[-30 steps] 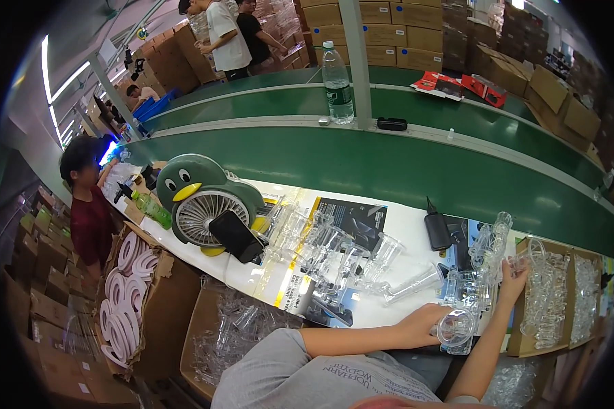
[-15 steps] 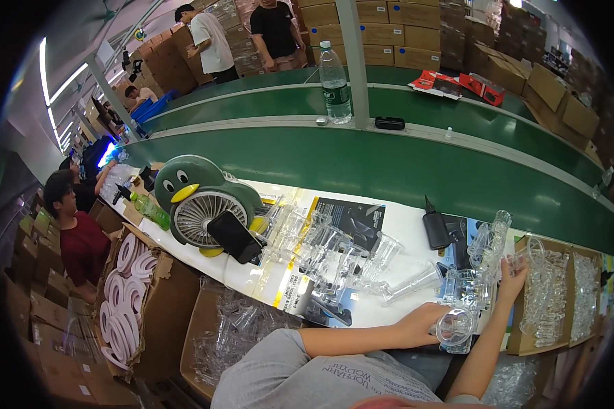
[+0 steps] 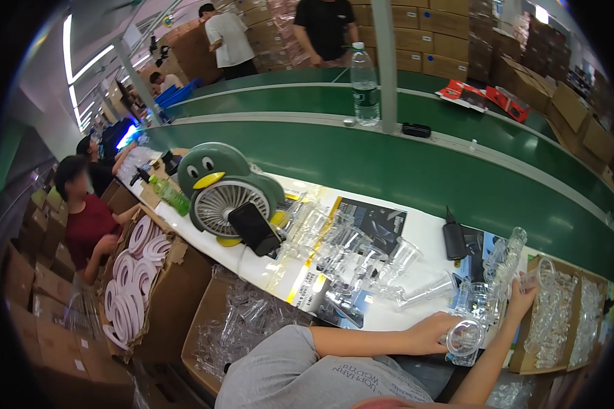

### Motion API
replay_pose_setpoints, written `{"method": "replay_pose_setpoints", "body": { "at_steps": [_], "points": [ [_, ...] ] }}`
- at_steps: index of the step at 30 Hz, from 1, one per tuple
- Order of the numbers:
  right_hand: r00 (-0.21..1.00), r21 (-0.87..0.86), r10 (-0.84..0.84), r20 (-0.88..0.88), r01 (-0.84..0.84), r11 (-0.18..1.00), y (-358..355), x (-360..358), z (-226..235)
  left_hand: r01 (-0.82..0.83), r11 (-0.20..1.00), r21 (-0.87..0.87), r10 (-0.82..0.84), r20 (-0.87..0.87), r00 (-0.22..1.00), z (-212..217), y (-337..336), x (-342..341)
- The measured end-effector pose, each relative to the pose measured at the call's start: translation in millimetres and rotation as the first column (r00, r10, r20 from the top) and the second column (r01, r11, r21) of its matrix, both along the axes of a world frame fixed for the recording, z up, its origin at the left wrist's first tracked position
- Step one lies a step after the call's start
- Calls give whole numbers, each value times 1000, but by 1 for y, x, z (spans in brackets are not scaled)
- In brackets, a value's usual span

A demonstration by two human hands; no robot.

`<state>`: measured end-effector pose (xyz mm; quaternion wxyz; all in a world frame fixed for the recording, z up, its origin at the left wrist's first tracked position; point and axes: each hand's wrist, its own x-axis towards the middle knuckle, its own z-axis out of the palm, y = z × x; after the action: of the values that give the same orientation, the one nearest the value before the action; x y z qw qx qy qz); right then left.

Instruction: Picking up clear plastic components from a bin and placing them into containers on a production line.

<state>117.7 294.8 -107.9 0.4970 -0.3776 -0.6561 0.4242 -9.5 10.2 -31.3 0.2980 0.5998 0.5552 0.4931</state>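
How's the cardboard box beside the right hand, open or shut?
Open. No lid covers the cardboard box; clear plastic parts show inside it.

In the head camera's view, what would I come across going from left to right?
Pale rings → green penguin-faced fan → clear water bottle → the person's left hand → the clear round-rimmed piece it holds → right hand → open carton holding clear parts.

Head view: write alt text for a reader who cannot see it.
A person's left grip holds a clear round-rimmed piece; the right grip holds another clear piece beside an open carton. More clear pieces and a green bird-shaped fan sit on the worktop.
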Motion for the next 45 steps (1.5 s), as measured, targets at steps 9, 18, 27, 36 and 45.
{"method": "replay_pose_setpoints", "body": {
  "at_steps": [9, 18, 27, 36, 45],
  "points": [
    [1000, -11, 16, 2, -16, 1000, -1, -1, 6, 47, 999, -12, -46, 51, 998, 5, -1, -1],
    [1000, -10, 14, -10, -14, 1000, 5, 0, 0, 36, 999, 10, -36, 49, 998, 5, -1, -2],
    [999, 20, 2, 48, -3, 1000, 4, 2, 3, 35, 999, 26, -36, 12, 999, -3, 2, 0],
    [1000, 5, 30, -5, -30, 1000, 7, 1, -3, 22, 999, 33, -23, 40, 999, -1, -1, -1],
    [1000, 9, 10, -2, -10, 1000, 0, -1, 7, 49, 999, -6, -48, 40, 998, 2, 1, -1]
  ]
}}
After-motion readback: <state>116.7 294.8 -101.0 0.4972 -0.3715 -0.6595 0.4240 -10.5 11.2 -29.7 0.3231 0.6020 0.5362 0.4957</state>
